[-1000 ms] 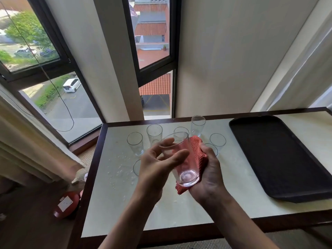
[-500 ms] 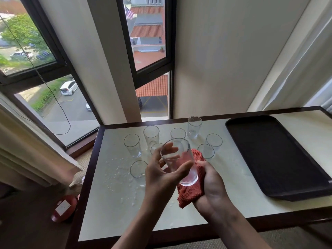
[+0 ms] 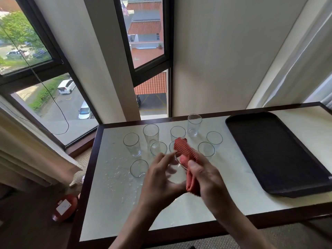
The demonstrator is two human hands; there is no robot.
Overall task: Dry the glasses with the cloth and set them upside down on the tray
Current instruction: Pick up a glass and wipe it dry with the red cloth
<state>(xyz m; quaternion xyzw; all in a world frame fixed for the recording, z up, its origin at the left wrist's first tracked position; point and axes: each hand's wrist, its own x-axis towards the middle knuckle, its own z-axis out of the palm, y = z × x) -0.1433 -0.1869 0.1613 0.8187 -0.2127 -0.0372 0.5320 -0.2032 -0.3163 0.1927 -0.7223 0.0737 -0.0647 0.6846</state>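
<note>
The left hand (image 3: 161, 178) cradles a clear glass (image 3: 175, 172) above the table (image 3: 206, 203), fingers curled around its side with the index finger lifted off near the rim. The glass lies tilted, its mouth toward twelve o'clock and away from the person. The right hand (image 3: 206, 178) is closed on the red cloth (image 3: 186, 155), thumb pressed along the fabric, and one bunched end of the cloth pokes out past the glass rim toward twelve o'clock. Whether that end sits inside the glass or just across its mouth cannot be told; motion blur smears the contact.

Behind the hands, from ten o'clock round to one o'clock, eight more glasses stand upright on the table, mouths up: the tallest-looking glass (image 3: 194, 124) at the far edge, one glass (image 3: 139, 168) alone at nine o'clock just beside the left hand, the others clustered between. Water droplets (image 3: 115, 174) speckle the table's left side near that lone glass.

Off at three o'clock lies the dark tray (image 3: 274, 151), well apart from the hands and the standing glasses, with no glass on it. On the floor at eight o'clock sits a red object (image 3: 64, 207) with a white label.
</note>
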